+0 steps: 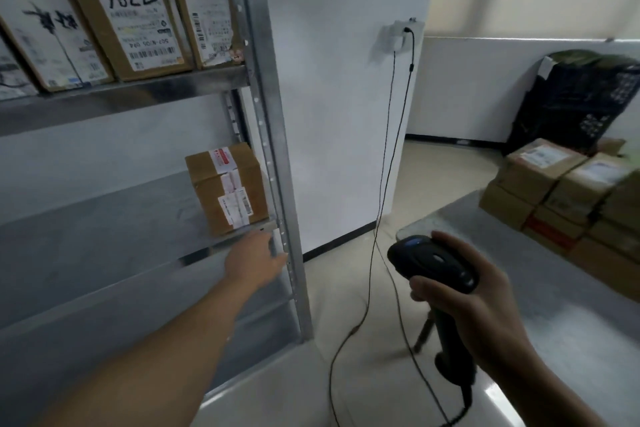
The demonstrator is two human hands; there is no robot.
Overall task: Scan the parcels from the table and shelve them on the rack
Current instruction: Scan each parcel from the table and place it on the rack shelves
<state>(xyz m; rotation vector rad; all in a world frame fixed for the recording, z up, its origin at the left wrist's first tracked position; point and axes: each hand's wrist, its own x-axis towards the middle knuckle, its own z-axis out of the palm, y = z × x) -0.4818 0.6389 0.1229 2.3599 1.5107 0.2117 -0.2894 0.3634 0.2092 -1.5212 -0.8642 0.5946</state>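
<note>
Parcel (227,189) on rack (104,218) shelf, L hand (254,262) near, R hand (465,298) grips scanner (433,260)

R hand (475,310) grips scanner (433,261), parcel (227,189) on rack (268,114)

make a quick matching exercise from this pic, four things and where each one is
Things:
1. scanner
2. taped brown box
3. handwritten-number parcel
4. stacked parcels

Places:
A. on the table
B. upper rack shelf
C. gripped in the right hand
D. middle rack shelf, right end

Pairs: 1-C, 2-D, 3-B, 4-A
</note>
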